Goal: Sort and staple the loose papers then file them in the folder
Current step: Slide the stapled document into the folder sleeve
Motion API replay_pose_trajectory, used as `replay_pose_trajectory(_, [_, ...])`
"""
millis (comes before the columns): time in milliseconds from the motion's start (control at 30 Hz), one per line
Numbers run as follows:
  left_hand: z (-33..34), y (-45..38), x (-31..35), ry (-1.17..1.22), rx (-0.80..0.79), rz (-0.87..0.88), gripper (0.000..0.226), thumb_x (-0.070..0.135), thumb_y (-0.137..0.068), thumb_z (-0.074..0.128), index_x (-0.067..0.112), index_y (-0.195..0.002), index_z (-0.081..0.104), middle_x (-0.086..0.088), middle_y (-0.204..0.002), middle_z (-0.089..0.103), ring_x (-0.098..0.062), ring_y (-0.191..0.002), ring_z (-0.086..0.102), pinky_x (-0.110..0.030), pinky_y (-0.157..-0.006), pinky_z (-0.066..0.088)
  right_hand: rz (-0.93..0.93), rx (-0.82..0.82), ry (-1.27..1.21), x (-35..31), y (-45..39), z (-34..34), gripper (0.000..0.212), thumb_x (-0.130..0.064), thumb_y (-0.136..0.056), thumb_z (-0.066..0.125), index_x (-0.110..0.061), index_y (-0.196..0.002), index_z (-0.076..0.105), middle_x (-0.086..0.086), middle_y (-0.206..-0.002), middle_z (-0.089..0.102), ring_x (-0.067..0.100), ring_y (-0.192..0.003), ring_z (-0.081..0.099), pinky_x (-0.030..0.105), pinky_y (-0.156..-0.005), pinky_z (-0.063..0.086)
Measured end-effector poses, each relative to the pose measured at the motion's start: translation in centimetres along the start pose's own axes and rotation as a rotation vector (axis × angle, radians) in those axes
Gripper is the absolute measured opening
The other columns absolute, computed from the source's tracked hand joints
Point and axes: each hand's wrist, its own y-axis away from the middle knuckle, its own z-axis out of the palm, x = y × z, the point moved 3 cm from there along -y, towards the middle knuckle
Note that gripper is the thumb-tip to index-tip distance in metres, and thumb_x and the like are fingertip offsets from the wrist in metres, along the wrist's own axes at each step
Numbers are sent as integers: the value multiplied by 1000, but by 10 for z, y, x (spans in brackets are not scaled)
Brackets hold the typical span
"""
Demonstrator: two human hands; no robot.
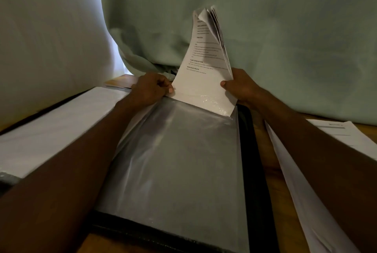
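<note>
top sheet of the paper bundle (201,73): headings "TASK DESCRIPTION" and "REQUIRED PROPS", rest too blurry to read
sheet on the right (338,130): print's unreadable

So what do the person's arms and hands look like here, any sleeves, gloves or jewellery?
Both forearms are bare as far as the frame shows, with no sleeves in view. The left hand and right hand wear no gloves, and no rings, watch or bracelet show. One pale thumbnail is visible on the left hand.

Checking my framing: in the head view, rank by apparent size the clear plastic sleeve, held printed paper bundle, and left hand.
1. Clear plastic sleeve
2. Printed paper bundle
3. Left hand

The sleeve lies nearer the camera, which exaggerates it.
</note>
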Motion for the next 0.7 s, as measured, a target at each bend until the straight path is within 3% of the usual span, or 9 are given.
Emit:
replay_pose_trajectory(133, [-1,1,0,47,7,9,5,16,-89,76,15,-92,80,1,-92,76,-12,-88,68,-27,-87,49,125,-44,-268,5,-2,-2,45,-5,-101,60,-7,-145,50,13,-130,63,30,-115,63,45,-94,55])
replay_pose_trajectory(300, [-5,5,1,142,-22,29,12,8,-90,75,-2,-96,76,-15,-95,76,5,-65,63,-8,-63,49,219,-142,-414,20,-2,-2,49,-6,-96,66,-10,-143,54,11,-132,66,32,-119,63,54,-103,51])
replay_pose_trajectory(367, [-4,6,3,192,-45,11,13,5,-91,73,-5,-101,75,-19,-100,75,2,-70,64,-7,-62,50,240,-161,-437,24,0,-1,48,-6,-96,66,-12,-142,55,11,-132,67,33,-119,64,53,-103,51])
replay_pose_trajectory(467, [-4,6,4,229,-72,-14,21,5,-90,75,-1,-110,74,-19,-101,73,-11,-79,63,-8,-64,50,222,-167,-441,25,2,-1,48,-9,-95,68,-16,-141,56,7,-128,69,29,-113,67,49,-95,56])
replay_pose_trajectory(600, [-6,6,1,146,-83,6,28,11,-87,81,3,-113,73,-7,-98,69,-4,-74,60,-3,-66,44,171,-33,-424,27,1,-1,55,-8,-90,75,-13,-142,56,5,-132,67,23,-110,68,36,-87,57])
replay_pose_trajectory(700, [-7,6,-3,55,-149,23,28,22,-85,83,12,-110,76,-4,-105,76,-18,-93,70,-19,-86,52,80,100,-364,27,3,-4,57,-2,-90,73,-11,-143,55,4,-134,63,20,-113,63,26,-86,54])
